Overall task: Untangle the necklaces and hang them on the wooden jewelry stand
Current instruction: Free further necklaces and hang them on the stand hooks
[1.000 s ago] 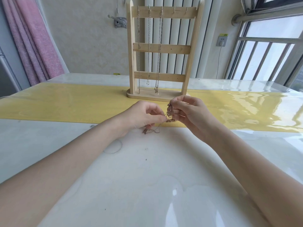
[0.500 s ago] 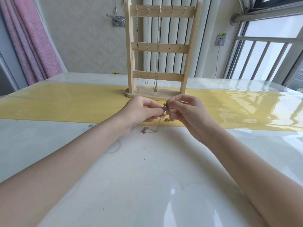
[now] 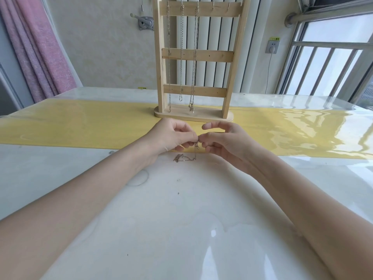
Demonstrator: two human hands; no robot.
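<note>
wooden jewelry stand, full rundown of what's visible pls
The wooden jewelry stand is pale, unfinished-looking wood: two uprights, three horizontal slats and an oval base. It stands upright on the yellow strip of the table, beyond both hands; neither touches it. Small metal hooks line the top slat; three silvery chains hang from the left three, reaching nearly to the base. The two right hooks are bare. Its top is cut off by the frame.
</note>
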